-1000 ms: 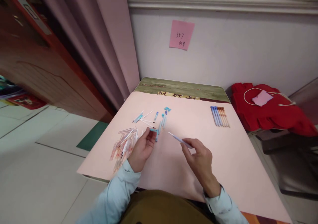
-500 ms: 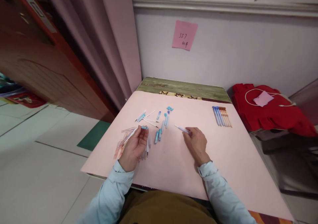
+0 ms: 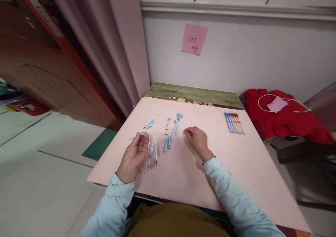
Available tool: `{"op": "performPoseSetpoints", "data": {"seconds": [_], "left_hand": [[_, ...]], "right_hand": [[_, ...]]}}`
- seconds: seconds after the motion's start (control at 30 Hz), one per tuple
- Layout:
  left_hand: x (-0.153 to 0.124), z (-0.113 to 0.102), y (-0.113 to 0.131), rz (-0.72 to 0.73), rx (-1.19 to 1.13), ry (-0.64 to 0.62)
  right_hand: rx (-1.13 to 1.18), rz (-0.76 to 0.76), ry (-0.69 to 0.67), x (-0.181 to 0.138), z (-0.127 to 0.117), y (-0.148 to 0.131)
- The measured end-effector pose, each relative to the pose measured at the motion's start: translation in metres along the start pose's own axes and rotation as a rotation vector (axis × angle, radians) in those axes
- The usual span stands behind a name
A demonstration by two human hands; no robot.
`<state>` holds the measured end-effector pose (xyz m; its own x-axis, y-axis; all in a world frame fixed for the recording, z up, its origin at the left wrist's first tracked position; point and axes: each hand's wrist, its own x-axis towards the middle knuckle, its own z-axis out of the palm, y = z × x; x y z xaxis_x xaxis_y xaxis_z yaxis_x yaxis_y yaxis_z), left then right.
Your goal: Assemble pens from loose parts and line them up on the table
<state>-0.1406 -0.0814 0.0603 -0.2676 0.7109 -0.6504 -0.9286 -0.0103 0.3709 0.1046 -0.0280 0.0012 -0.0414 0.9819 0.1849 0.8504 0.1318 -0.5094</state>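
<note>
My left hand (image 3: 133, 155) pinches a small blue pen part (image 3: 143, 134) between thumb and fingertips, above a pile of clear pen barrels (image 3: 152, 151). My right hand (image 3: 197, 141) rests on the pink table cover (image 3: 236, 167) with fingers curled, near the loose blue pen parts (image 3: 172, 130); the thin pen piece it held earlier is hidden under the fingers. Thin white refills (image 3: 157, 126) lie further back. A row of assembled blue and orange pens (image 3: 234, 123) lies at the far right.
A pink sticky note (image 3: 194, 39) hangs on the wall behind. A red cloth with a white cable (image 3: 283, 114) lies to the right of the table. A curtain and a wooden cabinet (image 3: 39, 65) stand to the left.
My right hand moved forward and down to the table near the blue parts, the thin piece no longer showing. My left hand drew back left, still pinching the small blue part.
</note>
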Motion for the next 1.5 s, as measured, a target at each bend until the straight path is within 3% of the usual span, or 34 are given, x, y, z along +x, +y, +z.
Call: {"op": "performPoseSetpoints", "data": {"seconds": [0.13,0.5,0.63,0.77,0.83,0.97,1.1,1.27,1.4,1.5], "left_hand": [[-0.001,-0.003,0.001,0.014,0.013,0.001],[-0.009,-0.004,-0.025,0.008,0.124,-0.096],[-0.011,-0.016,-0.036,-0.037,0.15,-0.112],[-0.009,-0.022,-0.046,-0.066,0.173,-0.127],[-0.009,-0.021,-0.051,-0.054,0.193,-0.177],[-0.013,-0.023,-0.065,-0.025,0.252,-0.317],[-0.015,-0.033,-0.076,-0.06,0.306,-0.306],[-0.012,-0.04,-0.08,-0.143,0.287,-0.162],[-0.015,-0.032,-0.079,-0.118,0.247,-0.125],[-0.017,-0.023,-0.081,-0.122,0.231,-0.115]], "right_hand": [[-0.015,-0.018,-0.127,0.005,0.022,-0.03],[-0.013,-0.144,-0.17,0.028,0.052,-0.075],[0.091,-0.102,-0.127,0.006,0.038,-0.064],[0.603,-0.054,-0.02,-0.033,0.014,-0.056],[0.735,-0.102,0.015,-0.051,0.006,-0.059],[0.741,-0.17,0.133,-0.074,0.005,-0.067],[0.687,-0.17,0.174,-0.085,0.013,-0.067],[0.544,-0.166,0.156,-0.078,0.006,-0.039],[0.12,0.011,0.247,-0.053,-0.01,0.015],[-0.093,0.06,0.201,-0.04,-0.009,0.049]]}}
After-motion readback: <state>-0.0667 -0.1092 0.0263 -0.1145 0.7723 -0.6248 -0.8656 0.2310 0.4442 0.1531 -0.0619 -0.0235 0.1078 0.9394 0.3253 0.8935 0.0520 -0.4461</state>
